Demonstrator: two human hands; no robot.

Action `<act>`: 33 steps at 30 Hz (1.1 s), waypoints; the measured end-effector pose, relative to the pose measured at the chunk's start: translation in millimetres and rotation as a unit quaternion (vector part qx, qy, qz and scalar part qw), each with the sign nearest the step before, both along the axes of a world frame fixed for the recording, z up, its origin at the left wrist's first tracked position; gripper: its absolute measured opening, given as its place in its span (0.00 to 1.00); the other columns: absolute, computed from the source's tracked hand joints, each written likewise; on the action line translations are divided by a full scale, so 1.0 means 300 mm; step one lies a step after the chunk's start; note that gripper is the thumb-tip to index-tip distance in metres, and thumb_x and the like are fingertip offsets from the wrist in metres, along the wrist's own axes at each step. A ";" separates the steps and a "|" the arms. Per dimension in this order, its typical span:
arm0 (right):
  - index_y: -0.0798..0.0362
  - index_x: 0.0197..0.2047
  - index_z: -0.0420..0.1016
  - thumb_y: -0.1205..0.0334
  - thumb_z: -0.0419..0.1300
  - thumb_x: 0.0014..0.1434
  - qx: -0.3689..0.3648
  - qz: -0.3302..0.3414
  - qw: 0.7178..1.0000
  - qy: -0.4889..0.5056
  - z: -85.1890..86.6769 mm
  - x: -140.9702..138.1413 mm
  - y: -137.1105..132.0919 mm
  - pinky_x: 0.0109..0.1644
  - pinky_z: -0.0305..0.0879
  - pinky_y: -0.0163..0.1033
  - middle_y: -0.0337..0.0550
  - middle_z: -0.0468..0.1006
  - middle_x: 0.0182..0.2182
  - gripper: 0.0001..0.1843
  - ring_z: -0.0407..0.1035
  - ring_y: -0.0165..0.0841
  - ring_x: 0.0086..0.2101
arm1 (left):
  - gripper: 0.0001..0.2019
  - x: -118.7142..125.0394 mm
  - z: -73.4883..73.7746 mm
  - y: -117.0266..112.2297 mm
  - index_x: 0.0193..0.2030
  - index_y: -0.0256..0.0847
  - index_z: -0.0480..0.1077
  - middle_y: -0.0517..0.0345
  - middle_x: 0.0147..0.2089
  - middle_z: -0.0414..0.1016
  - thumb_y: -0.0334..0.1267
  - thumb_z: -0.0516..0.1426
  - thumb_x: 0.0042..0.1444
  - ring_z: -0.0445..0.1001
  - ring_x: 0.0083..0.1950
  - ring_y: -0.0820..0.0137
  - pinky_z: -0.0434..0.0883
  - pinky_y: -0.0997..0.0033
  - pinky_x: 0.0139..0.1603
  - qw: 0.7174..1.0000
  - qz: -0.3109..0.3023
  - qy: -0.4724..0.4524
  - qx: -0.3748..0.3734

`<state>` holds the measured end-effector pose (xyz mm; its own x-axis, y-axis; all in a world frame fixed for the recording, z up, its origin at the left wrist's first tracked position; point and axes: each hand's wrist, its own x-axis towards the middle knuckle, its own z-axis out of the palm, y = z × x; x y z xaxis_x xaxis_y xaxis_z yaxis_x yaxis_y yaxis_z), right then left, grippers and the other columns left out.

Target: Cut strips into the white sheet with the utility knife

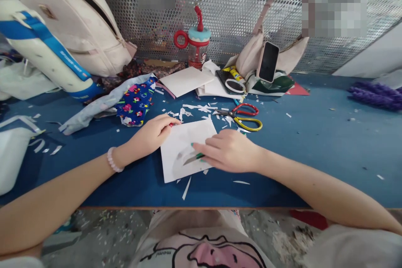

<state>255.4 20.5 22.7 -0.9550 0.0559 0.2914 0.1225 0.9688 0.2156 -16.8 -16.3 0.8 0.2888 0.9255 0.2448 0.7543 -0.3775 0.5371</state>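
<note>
A white sheet [192, 138], with grey marks or shadow near its middle, lies tilted close to the table's front edge. My left hand [158, 132] is at its upper left corner, thumb and fingers closed on the edge and pressing it to the table. In my right hand [231, 150], over the sheet's right side, is a craft knife [190, 159] with a slim pointed blade and a bit of green handle showing. Its blade points left across the sheet; most of the handle is hidden by my fingers. Scissors [231, 113] with red and yellow handles lie just behind, half open.
Paper scraps [188, 112] litter the blue table [317, 146]. Behind stand a red-lidded straw cup [197, 46], more white sheets [186, 81], a phone [268, 62] against a handbag [290, 52], and a backpack [78, 21]. A large bottle [47, 46] leans at left.
</note>
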 end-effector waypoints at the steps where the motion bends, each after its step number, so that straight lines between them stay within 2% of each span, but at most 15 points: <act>1: 0.56 0.52 0.73 0.62 0.43 0.74 -0.005 -0.016 1.000 -0.002 0.002 0.007 0.025 0.29 0.47 0.40 0.40 0.74 0.27 0.18 0.60 0.29 0.23 | 0.18 -0.002 0.001 0.000 0.52 0.39 0.74 0.50 0.52 0.77 0.36 0.45 0.67 0.75 0.53 0.61 0.72 0.59 0.58 1.000 -0.005 0.004 -0.004; 5: 0.56 0.48 0.75 0.62 0.42 0.74 -0.038 -0.011 0.999 -0.006 -0.008 0.026 0.110 0.33 0.54 0.39 0.43 0.77 0.31 0.20 0.64 0.30 0.28 | 0.19 -0.010 0.003 0.002 0.52 0.38 0.74 0.49 0.51 0.77 0.36 0.45 0.67 0.75 0.52 0.61 0.73 0.59 0.57 0.999 -0.027 0.018 -0.015; 8: 0.55 0.48 0.76 0.62 0.42 0.74 -0.043 -0.028 0.999 -0.004 -0.026 0.029 0.134 0.34 0.56 0.38 0.44 0.78 0.33 0.20 0.65 0.29 0.29 | 0.19 -0.012 0.006 0.003 0.52 0.38 0.74 0.48 0.52 0.77 0.37 0.44 0.67 0.75 0.53 0.61 0.72 0.60 0.58 0.999 -0.038 0.024 -0.013; 14: 0.55 0.58 0.73 0.65 0.43 0.71 -0.024 -0.097 0.995 0.024 -0.044 0.036 0.134 0.29 0.50 0.37 0.45 0.77 0.34 0.22 0.62 0.29 0.26 | 0.19 0.002 0.018 -0.012 0.52 0.37 0.74 0.48 0.51 0.77 0.36 0.44 0.68 0.75 0.53 0.63 0.72 0.63 0.57 0.998 -0.054 0.020 0.006; 17: 0.54 0.59 0.73 0.66 0.43 0.71 -0.009 -0.113 0.993 0.033 -0.042 0.039 0.136 0.28 0.50 0.36 0.46 0.76 0.35 0.23 0.63 0.28 0.27 | 0.18 0.009 0.024 -0.023 0.52 0.38 0.74 0.48 0.51 0.77 0.36 0.44 0.69 0.75 0.52 0.63 0.72 0.63 0.56 0.998 -0.057 0.017 0.014; 33: 0.53 0.58 0.74 0.69 0.45 0.70 0.051 -0.103 0.993 0.039 -0.040 0.037 0.116 0.25 0.47 0.37 0.42 0.75 0.33 0.21 0.62 0.27 0.25 | 0.18 0.013 0.027 -0.038 0.52 0.38 0.74 0.49 0.50 0.76 0.35 0.44 0.68 0.75 0.51 0.63 0.73 0.63 0.54 0.997 -0.061 0.014 0.035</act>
